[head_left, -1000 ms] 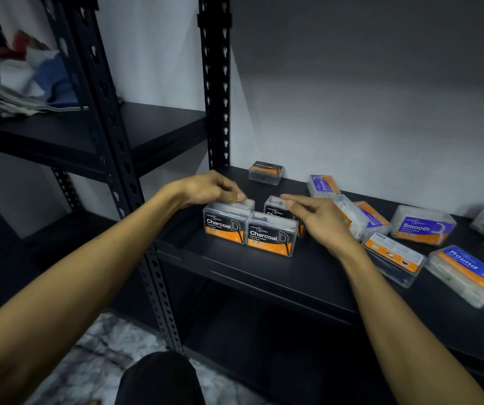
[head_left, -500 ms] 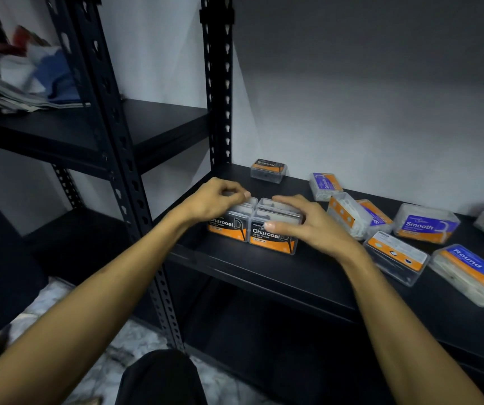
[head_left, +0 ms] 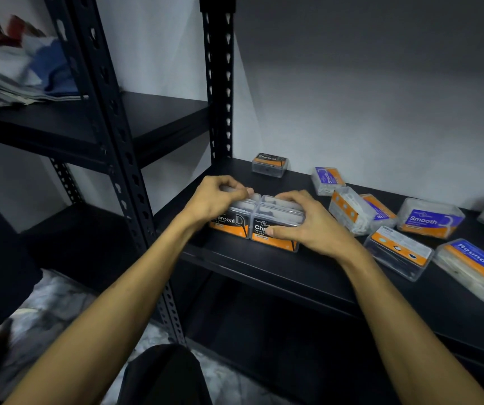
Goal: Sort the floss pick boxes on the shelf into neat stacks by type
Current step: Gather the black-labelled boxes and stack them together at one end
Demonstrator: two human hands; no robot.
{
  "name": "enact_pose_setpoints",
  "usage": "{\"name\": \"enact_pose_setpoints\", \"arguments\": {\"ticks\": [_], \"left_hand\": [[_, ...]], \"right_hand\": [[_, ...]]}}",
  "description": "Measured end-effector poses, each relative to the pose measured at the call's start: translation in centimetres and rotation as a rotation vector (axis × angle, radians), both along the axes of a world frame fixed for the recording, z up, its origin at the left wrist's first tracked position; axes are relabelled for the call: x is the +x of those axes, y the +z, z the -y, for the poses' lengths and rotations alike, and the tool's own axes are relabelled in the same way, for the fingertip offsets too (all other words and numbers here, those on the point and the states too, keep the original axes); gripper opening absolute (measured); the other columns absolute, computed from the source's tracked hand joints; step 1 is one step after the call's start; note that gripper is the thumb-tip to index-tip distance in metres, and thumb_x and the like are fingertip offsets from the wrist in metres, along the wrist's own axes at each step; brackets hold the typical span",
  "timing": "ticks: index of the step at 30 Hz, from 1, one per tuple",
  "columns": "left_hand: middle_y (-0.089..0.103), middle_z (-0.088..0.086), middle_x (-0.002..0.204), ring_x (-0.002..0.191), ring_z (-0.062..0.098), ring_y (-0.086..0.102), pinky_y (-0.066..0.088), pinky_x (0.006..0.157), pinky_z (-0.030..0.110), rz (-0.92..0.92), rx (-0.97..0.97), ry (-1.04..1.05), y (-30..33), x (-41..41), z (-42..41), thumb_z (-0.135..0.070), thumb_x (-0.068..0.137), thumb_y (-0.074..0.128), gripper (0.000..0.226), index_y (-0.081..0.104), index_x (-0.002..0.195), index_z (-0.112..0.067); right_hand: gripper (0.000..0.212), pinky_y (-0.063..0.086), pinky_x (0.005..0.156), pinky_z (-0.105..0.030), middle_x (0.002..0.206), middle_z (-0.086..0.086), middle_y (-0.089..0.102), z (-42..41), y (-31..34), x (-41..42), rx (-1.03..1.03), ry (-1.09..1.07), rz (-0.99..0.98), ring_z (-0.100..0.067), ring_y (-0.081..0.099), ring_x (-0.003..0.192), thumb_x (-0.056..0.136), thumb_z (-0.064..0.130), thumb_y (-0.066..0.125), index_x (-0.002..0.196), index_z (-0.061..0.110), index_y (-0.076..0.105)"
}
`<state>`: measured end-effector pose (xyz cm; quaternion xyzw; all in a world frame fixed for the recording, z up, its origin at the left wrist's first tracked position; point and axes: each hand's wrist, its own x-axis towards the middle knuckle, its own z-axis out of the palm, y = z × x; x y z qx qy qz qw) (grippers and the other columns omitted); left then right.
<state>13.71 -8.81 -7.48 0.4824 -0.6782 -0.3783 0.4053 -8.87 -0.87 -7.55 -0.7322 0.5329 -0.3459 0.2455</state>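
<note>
Charcoal boxes [head_left: 259, 222], four, clustered at shelf [head_left: 278, 267] front, 9 o'clock end. Left hand [head_left: 216, 200] and right hand [head_left: 308, 220] curled round them, squaring up. Next, probably: fetching stray Charcoal box [head_left: 270, 165] at 12 o'clock.

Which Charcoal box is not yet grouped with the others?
The lone Charcoal box at the shelf's back beside the post; the others sit together under both hands.
</note>
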Motion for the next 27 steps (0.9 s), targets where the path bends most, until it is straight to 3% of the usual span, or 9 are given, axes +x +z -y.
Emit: {"name": "enact_pose_setpoints", "arguments": {"ticks": [4,9,12,21,27], "left_hand": [[0.078,0.000,0.090,0.090,0.021,0.074,0.058,0.089,0.039,-0.038,-0.002,0.003,0.05,-0.19,-0.21,-0.039,0.074,0.083,0.023,0.076,0.081,-0.019],[0.076,0.005,0.088,0.076,0.013,0.070,0.057,0.079,0.035,-0.003,-0.002,-0.010,0.42,-0.20,-0.43,-0.038,0.081,0.079,0.021,0.074,0.083,-0.018],[0.075,0.004,0.085,0.071,0.010,0.067,0.055,0.073,0.031,0.011,0.006,-0.036,0.67,-0.15,-0.67,-0.037,0.086,0.075,0.021,0.074,0.086,-0.017],[0.076,-0.001,0.083,0.073,0.012,0.069,0.055,0.075,0.030,0.034,0.019,-0.029,0.58,-0.19,-0.29,-0.042,0.085,0.074,0.017,0.076,0.084,-0.024],[0.073,-0.001,0.083,0.069,0.008,0.066,0.051,0.067,0.022,0.047,0.034,-0.040,0.93,-0.29,-0.68,-0.036,0.089,0.071,0.017,0.074,0.089,-0.020]], "right_hand": [[0.061,0.041,0.085,-0.011,0.116,0.003,0.050,-0.21,0.06,0.16,-0.020,-0.011,0.007,-0.003,0.055,0.106,0.068,0.039,0.088,0.120,0.035,0.055],[0.060,0.048,0.088,-0.020,0.120,0.004,0.054,-0.39,0.27,0.32,-0.006,0.002,0.013,-0.004,0.057,0.105,0.068,0.039,0.088,0.118,0.033,0.056],[0.059,0.047,0.085,-0.017,0.119,0.004,0.053,-0.45,0.22,0.37,-0.018,-0.010,0.003,-0.003,0.056,0.103,0.068,0.039,0.087,0.117,0.031,0.056],[0.059,0.049,0.089,-0.028,0.109,0.009,0.052,-0.53,0.11,0.29,-0.078,-0.022,-0.026,-0.002,0.056,0.100,0.067,0.045,0.086,0.118,0.034,0.059],[0.060,0.048,0.089,-0.023,0.107,0.013,0.053,-0.50,0.00,0.36,-0.061,-0.014,-0.008,0.002,0.056,0.099,0.068,0.044,0.086,0.120,0.032,0.059]]}}
